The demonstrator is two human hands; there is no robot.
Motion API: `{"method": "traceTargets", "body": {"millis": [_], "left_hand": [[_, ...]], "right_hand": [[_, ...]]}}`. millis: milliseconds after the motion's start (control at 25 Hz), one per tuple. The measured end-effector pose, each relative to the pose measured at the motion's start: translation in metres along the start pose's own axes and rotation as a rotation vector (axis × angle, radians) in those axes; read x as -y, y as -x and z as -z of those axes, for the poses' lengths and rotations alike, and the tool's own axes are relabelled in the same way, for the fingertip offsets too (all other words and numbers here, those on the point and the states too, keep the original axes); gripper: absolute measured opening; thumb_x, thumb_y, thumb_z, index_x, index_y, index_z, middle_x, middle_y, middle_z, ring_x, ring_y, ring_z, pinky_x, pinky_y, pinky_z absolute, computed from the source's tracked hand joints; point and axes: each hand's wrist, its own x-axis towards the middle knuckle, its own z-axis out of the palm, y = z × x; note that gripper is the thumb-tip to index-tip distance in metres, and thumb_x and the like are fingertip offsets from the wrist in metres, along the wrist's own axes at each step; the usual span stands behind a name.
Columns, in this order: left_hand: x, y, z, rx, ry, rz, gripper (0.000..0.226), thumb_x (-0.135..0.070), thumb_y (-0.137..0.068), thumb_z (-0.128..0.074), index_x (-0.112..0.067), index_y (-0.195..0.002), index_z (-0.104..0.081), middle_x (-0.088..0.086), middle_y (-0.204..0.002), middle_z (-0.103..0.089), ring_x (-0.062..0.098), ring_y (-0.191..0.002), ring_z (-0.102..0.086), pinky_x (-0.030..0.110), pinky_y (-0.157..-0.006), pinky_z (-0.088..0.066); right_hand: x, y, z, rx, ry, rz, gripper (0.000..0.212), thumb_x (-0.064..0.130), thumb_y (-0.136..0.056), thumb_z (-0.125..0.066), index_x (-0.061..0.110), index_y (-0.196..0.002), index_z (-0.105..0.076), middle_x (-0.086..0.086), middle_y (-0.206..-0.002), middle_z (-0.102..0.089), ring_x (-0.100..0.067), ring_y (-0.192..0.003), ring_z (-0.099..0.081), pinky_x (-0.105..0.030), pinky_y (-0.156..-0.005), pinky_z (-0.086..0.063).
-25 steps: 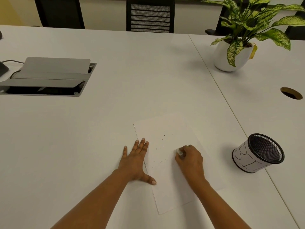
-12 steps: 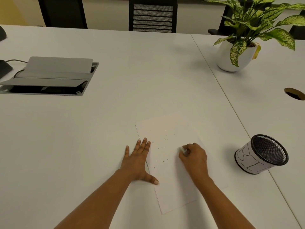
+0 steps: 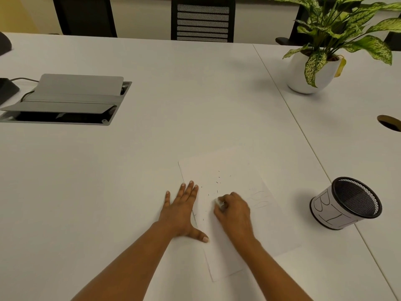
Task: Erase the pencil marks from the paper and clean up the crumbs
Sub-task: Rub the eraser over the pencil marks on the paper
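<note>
- We find the paper (image 3: 227, 257) by the near edge of the desk (image 3: 97, 203); the left hand (image 3: 181, 211), fingers flat, presses its left edge.
- The right hand (image 3: 235, 215) pinches a white eraser (image 3: 219, 202) on mid-sheet.
- Faint pencil marks (image 3: 259, 199) beside it are unerased.
- Crumbs (image 3: 218, 181) lie scattered beyond; cleanup, we judge, not begun.

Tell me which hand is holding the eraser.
The right hand: it pinches the white eraser against the paper. The left hand lies flat with straight fingers at the paper's left edge and holds nothing.
</note>
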Motion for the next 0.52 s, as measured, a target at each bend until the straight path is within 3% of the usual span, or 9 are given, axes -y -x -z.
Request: {"method": "traceTargets", "body": {"millis": [240,520], "left_hand": [[-0.001,0.0,0.002,-0.001,-0.008,0.003,0.139,-0.073,-0.052,-0.068,-0.021,-0.141,0.025,-0.007,-0.148,0.032,0.013,-0.136,0.029,0.048,-0.108,0.017],[-0.002,0.001,0.001,-0.018,-0.022,0.001,0.133,-0.069,-0.058,-0.068,-0.02,-0.142,0.024,-0.005,-0.15,0.03,0.014,-0.137,0.027,0.049,-0.111,0.013]], "right_hand": [[-0.015,-0.023,0.026,-0.118,0.008,-0.179,0.011,0.01,-0.084,-0.057,0.001,-0.087,-0.061,-0.009,-0.086,-0.056,-0.016,-0.072,-0.047,-0.022,-0.066,-0.033],[0.024,0.022,-0.019,0.098,-0.035,0.095,0.013,0.014,-0.084,-0.057,0.003,-0.089,-0.061,0.001,-0.08,-0.045,-0.009,-0.064,-0.041,-0.008,-0.053,-0.029]]}}
